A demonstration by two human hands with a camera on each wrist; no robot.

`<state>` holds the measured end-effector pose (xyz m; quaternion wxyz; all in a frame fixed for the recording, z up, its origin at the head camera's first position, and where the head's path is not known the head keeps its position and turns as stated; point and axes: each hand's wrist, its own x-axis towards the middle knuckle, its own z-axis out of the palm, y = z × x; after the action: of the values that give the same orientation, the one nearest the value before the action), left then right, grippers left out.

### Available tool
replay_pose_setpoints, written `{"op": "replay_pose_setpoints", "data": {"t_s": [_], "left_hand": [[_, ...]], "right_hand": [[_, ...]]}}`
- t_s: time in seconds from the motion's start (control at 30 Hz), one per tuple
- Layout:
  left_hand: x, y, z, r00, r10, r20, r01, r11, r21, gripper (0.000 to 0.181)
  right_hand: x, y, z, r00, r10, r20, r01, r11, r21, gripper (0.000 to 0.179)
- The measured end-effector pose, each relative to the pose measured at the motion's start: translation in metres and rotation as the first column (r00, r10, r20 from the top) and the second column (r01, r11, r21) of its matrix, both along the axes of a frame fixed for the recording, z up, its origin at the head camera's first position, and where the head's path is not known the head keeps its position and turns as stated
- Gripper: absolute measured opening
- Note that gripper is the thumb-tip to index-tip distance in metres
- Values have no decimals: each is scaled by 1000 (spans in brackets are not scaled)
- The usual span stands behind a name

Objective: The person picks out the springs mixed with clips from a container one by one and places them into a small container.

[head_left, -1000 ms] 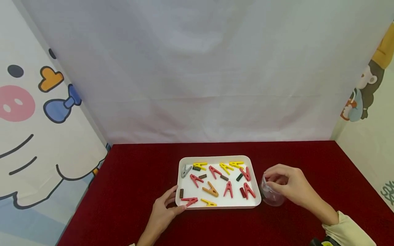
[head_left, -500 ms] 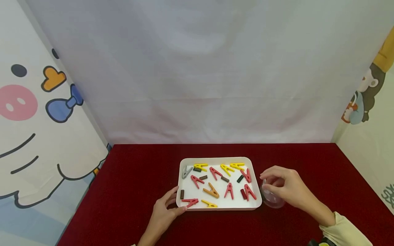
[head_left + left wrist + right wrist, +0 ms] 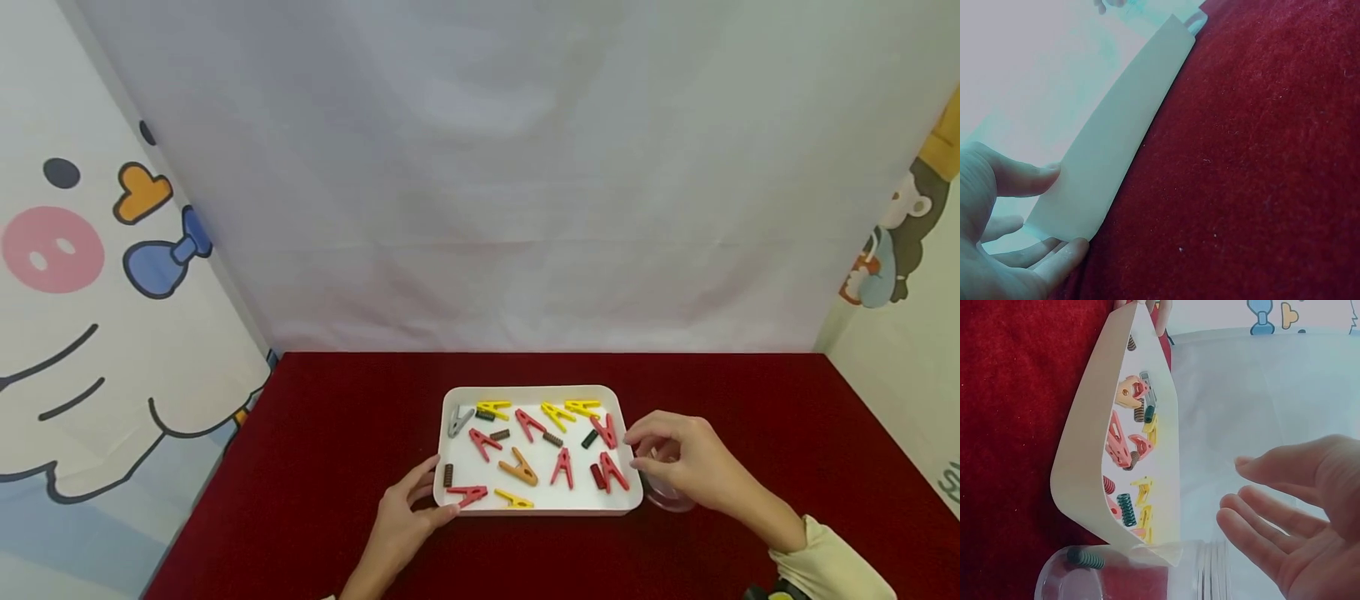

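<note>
A white rectangular tray (image 3: 540, 493) holds red, yellow, orange and grey plastic A-shaped clips and several small coil springs. My left hand (image 3: 399, 517) holds the tray's near left corner, thumb and fingers on either side of it, as the wall (image 3: 1107, 137) in the left wrist view also shows. Over the tray's right edge hovers my right hand (image 3: 690, 458), thumb and fingertips apart with nothing between them. Partly beneath it stands a clear jar (image 3: 669, 498), against the tray's right side. A dark green coil spring (image 3: 1086, 558) lies in the jar.
A dark red cloth (image 3: 337, 433) covers the table. Behind it hangs a white curtain (image 3: 525, 208), with cartoon-printed panels at left and right. A grey clip (image 3: 460, 422) is at the tray's far left, a red spring (image 3: 597, 477) near its right end.
My right hand has moved left from over the jar toward the tray's right edge. My left hand stays at the tray corner. The whole view has shifted slightly.
</note>
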<state>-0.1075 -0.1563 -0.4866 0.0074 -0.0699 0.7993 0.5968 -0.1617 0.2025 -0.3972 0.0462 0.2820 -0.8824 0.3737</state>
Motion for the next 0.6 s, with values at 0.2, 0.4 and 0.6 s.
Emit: {"op": "replay_pose_setpoints", "data": {"t_s": [0.2, 0.4, 0.6], "left_hand": [[0, 0, 0, 1000, -9, 5, 9, 1000, 15, 72], [0, -1, 1, 1000, -17, 4, 17, 999, 36, 72], [0, -1, 1, 1000, -18, -8, 19, 999, 36, 72]], "right_hand": [[-1, -4, 0, 1000, 13, 21, -14, 999, 52, 27], [-5, -8, 0, 998, 68, 1, -68, 997, 34, 28], [-9, -12, 0, 994, 98, 52, -102, 993, 65, 23]]}}
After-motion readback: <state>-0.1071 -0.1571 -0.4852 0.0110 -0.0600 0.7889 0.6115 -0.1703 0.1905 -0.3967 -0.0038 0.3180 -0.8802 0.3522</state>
